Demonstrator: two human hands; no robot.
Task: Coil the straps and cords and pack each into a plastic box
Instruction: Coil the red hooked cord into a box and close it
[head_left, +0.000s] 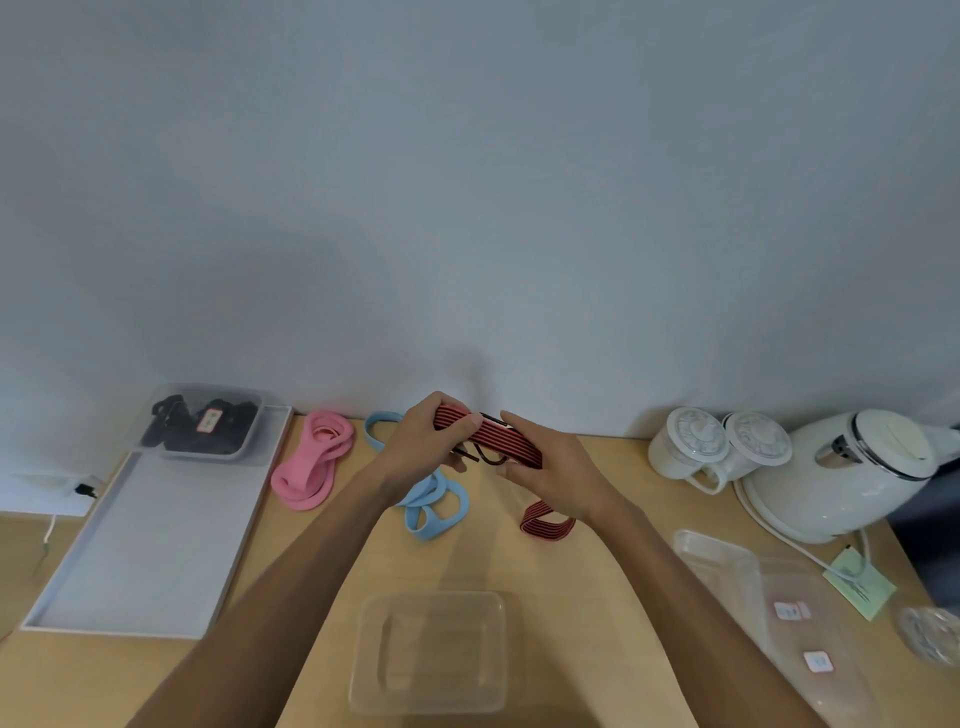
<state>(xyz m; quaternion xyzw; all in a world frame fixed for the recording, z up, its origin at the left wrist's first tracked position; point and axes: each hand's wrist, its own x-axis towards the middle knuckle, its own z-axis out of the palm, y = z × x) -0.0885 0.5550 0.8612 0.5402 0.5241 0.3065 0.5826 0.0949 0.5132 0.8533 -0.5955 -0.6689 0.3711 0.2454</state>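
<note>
While both hands work above the surface, the red strap is held between them, clear of everything else. The left hand grips one end of the folded bundle, thumb on top and fingers curled beneath. This hold appears to keep the laid turns from springing apart. The right hand closes round the other end, apparently to guide the next turn on.

The strap is flat, elastic-looking webbing with fine red and black stripes along its length. A thin black loop shows under the bundle. The loose tail passes out of view under the right hand and lies curled on the surface just below that hand, so coiling is judged unfinished.

An empty clear box sits below the hands, close to the person, ready to receive the coil. A pink strap lies left of the left hand and a blue strap beneath its wrist, neither yet packed.
</note>
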